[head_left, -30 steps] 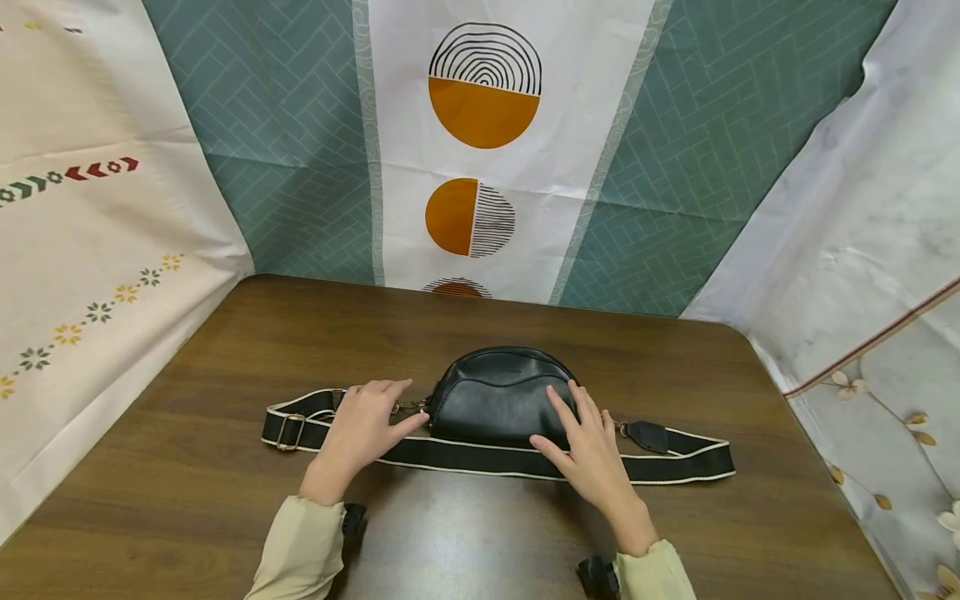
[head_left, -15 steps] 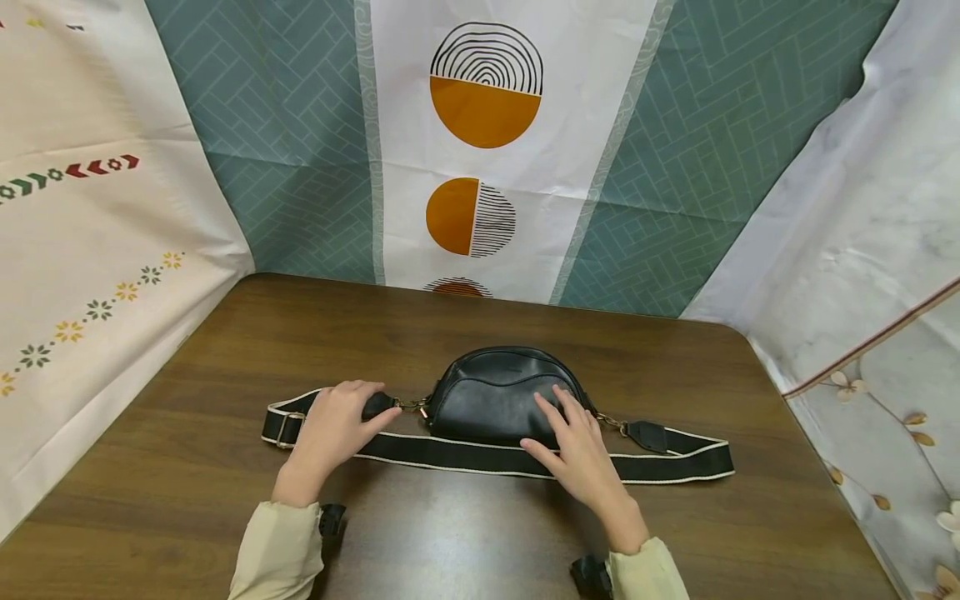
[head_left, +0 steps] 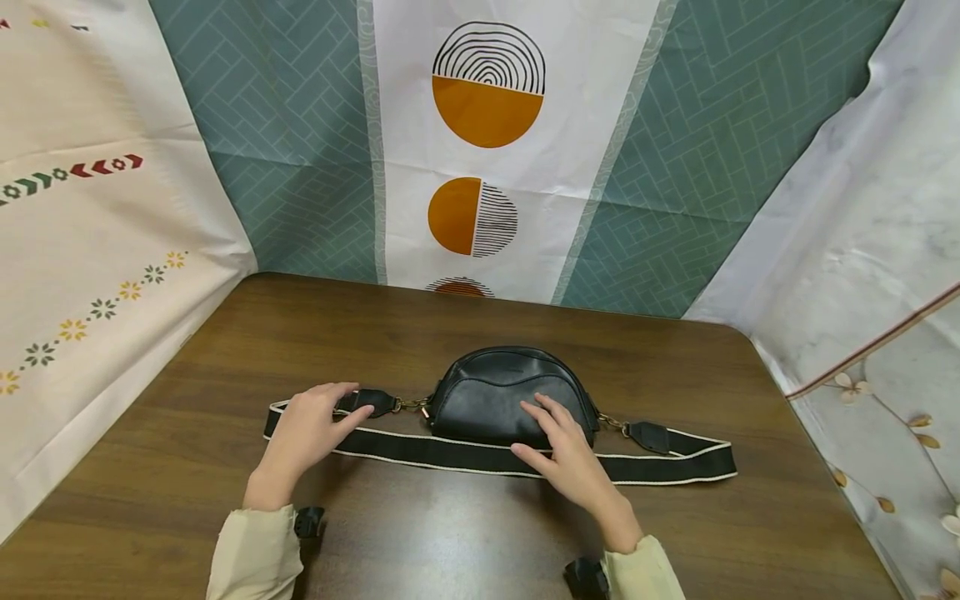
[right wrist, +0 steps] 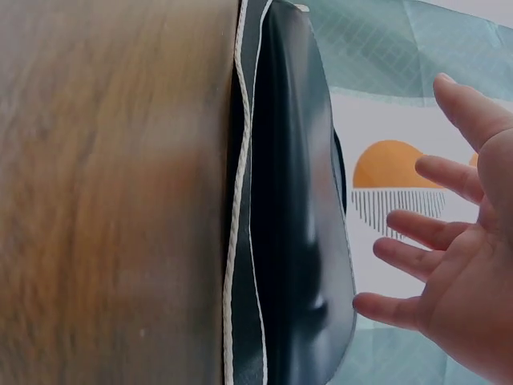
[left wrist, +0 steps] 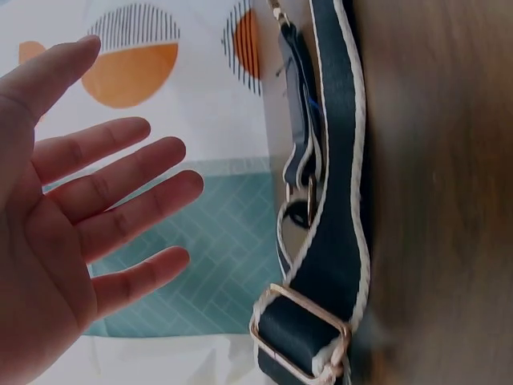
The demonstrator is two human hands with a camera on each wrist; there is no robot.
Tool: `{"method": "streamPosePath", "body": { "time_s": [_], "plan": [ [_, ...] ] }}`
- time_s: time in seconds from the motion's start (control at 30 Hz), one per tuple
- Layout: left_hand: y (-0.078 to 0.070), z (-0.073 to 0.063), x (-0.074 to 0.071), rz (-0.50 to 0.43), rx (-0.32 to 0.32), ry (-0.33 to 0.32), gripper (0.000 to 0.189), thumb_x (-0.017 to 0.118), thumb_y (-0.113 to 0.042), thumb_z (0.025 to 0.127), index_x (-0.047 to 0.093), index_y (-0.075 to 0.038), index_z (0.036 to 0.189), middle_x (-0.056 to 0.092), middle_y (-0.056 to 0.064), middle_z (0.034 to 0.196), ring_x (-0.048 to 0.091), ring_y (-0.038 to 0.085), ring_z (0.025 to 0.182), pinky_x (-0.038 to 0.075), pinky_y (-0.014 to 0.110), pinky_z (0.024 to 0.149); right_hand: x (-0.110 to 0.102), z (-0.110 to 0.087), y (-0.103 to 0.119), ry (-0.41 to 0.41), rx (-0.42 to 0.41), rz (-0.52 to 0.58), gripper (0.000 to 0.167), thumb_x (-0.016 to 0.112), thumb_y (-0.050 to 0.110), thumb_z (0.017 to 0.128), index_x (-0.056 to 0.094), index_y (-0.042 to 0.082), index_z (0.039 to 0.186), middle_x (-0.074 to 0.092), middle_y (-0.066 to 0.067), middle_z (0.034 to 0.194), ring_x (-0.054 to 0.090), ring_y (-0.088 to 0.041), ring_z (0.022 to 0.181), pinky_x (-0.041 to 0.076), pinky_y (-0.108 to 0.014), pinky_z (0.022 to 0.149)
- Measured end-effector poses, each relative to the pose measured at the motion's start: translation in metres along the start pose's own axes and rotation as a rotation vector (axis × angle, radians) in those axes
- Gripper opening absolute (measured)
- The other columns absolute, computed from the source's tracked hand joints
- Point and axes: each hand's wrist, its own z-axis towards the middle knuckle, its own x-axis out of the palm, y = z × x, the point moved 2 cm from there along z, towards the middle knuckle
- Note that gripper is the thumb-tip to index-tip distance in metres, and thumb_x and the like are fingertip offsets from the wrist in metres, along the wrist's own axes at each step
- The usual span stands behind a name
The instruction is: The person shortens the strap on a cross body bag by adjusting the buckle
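A black half-moon shoulder bag (head_left: 495, 400) lies on the table with its black, white-edged strap (head_left: 450, 454) stretched along its front. Over the strap's left end hovers my left hand (head_left: 306, 427), fingers spread and holding nothing. In the left wrist view a gap shows between that hand (left wrist: 88, 192) and the strap's metal slider buckle (left wrist: 300, 333). My right hand (head_left: 566, 462) is above the front of the bag, its fingers apart and nothing in them. From the right wrist the bag (right wrist: 296, 200) stands beside the spread hand (right wrist: 457, 249); contact with it cannot be told.
The brown wooden table (head_left: 420, 533) reaches back to a teal and white cloth (head_left: 300, 208) with orange circles. Patterned white cloths hang at the left (head_left: 97, 233) and right (head_left: 855, 275). A black leather strap tab (head_left: 648, 437) lies right of the bag.
My left hand has moved left along the strap, uncovering the left leather tab and clasp. My right hand has shifted slightly left over the bag. The bag has stayed in place.
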Motion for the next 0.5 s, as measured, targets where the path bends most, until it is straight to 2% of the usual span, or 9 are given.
{"method": "streamPosePath", "body": {
  "time_s": [0.5],
  "plan": [
    [0.018, -0.006, -0.008, 0.006, -0.053, 0.04, 0.036, 0.066, -0.025, 0.081, 0.064, 0.003, 0.103, 0.063, 0.017, 0.099, 0.059, 0.034, 0.09, 0.044, 0.047, 0.075, 0.009, 0.002, 0.005, 0.04, 0.002, 0.057, 0.058, 0.062, 0.038, 0.082, 0.046, 0.009, 0.13, 0.033, -0.014, 0.137, 0.028, -0.03, 0.126, 0.024, -0.058, 0.094]
  ]
}}
